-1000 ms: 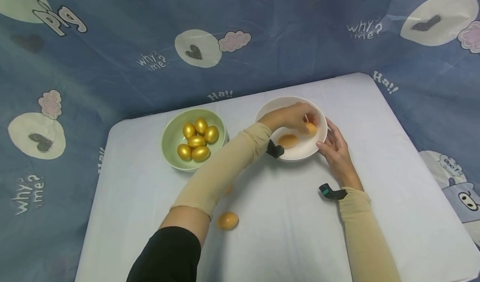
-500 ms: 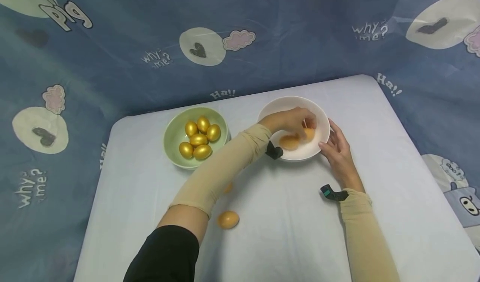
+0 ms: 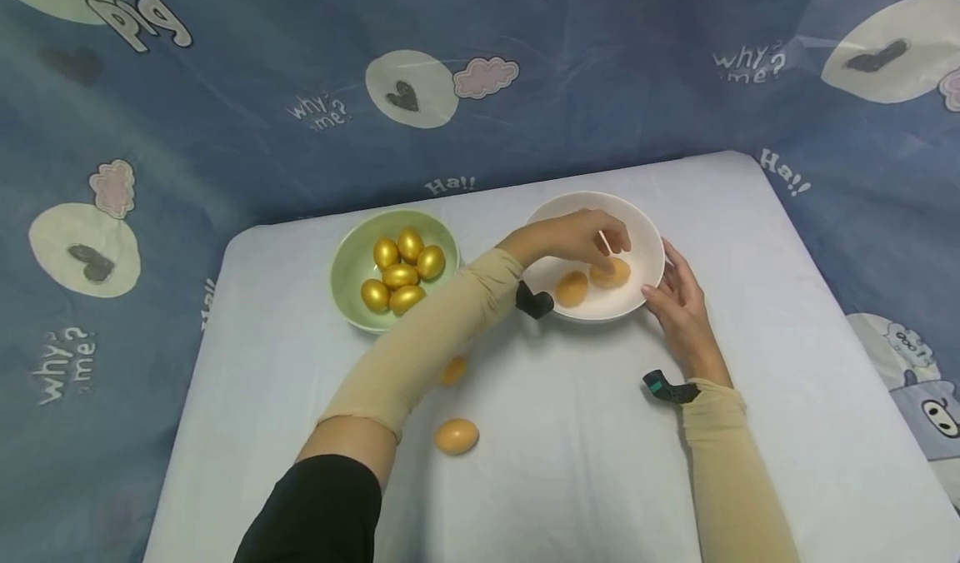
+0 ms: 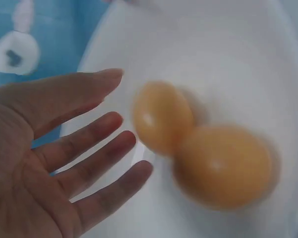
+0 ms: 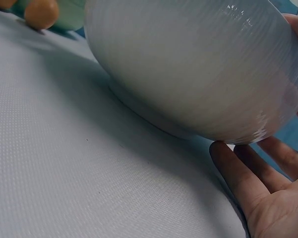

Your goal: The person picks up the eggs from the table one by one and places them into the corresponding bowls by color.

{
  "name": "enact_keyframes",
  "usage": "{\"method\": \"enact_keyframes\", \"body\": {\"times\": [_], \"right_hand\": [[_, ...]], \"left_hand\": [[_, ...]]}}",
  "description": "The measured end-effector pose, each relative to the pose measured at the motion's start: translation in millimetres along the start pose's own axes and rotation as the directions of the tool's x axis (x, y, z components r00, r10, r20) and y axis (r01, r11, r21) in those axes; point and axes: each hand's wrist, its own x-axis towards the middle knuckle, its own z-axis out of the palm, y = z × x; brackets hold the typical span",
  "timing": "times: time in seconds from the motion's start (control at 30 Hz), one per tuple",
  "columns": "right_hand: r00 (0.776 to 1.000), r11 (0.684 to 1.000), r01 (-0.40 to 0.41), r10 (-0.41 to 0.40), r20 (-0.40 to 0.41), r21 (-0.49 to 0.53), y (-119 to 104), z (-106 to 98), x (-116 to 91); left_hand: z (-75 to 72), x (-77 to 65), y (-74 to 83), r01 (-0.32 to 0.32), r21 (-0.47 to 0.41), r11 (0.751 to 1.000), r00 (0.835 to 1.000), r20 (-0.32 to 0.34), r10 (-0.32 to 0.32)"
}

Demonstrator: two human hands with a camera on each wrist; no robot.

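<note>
Left hand [image 3: 573, 236], fingers loose, holding nothing, sits over two eggs [image 3: 572, 289] in the white bowl [image 3: 611, 303] right of frame centre; right hand [image 3: 681, 309] grips bowl (uneven lift there could tip it, rolling eggs out).

In the head view, the left arm in a beige fabric sleeve [image 3: 416, 342] slants between one and two o'clock; its bare left hand [image 3: 573, 236] has parted fingers; the beige-sleeved right arm [image 3: 738, 471] points between eleven and twelve; its bare right hand [image 3: 682, 309] has bent fingers.
</note>
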Motion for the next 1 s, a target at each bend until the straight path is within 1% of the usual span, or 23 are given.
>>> {"method": "enact_keyframes", "body": {"times": [0.1, 0.2, 0.33, 0.43, 0.53, 0.7, 0.8, 0.9, 1.0], "right_hand": [[1.0, 1.0, 0.001, -0.001, 0.001, 0.002, 0, 1, 1], [1.0, 1.0, 0.001, -0.001, 0.003, -0.013, 0, 2, 2], [1.0, 0.999, -0.004, 0.004, -0.002, -0.034, -1, 2, 1], [1.0, 0.999, -0.004, 0.003, -0.011, -0.052, -1, 2, 0], [1.0, 0.998, -0.007, 0.006, -0.021, -0.058, -1, 2, -1], [0.999, 0.997, -0.012, 0.009, -0.034, -0.071, 0, 2, -2], [0.999, 0.996, -0.015, 0.011, -0.04, -0.086, 0, 2, -2], [0.999, 0.997, -0.014, 0.011, -0.04, -0.082, 0, 3, -1], [0.999, 0.997, -0.013, 0.01, -0.039, -0.07, -1, 3, -1]], "left_hand": [[-6.2, -16.7, 6.0, -0.067, -0.031, 0.997, 0.998, -0.023, 0.066], [-10.4, -37.8, 13.6, -0.111, -0.058, 0.992, 0.992, -0.062, 0.107], [-6.5, -66.7, 18.1, -0.118, -0.109, 0.987, 0.99, -0.087, 0.109], [2.2, -87.4, 19.9, -0.119, -0.156, 0.981, 0.99, -0.095, 0.105], [13.1, -107.5, 20.9, -0.137, -0.19, 0.972, 0.986, -0.117, 0.116], [31.7, -138.9, 18.2, -0.174, -0.218, 0.96, 0.978, -0.149, 0.144], [42.8, -158.0, 13.9, -0.176, -0.212, 0.961, 0.976, -0.168, 0.142], [53.7, -178.2, 8.7, -0.153, -0.186, 0.971, 0.973, -0.2, 0.115], [65.7, -198.5, 2.2, -0.126, -0.141, 0.982, 0.964, -0.249, 0.088]]}}
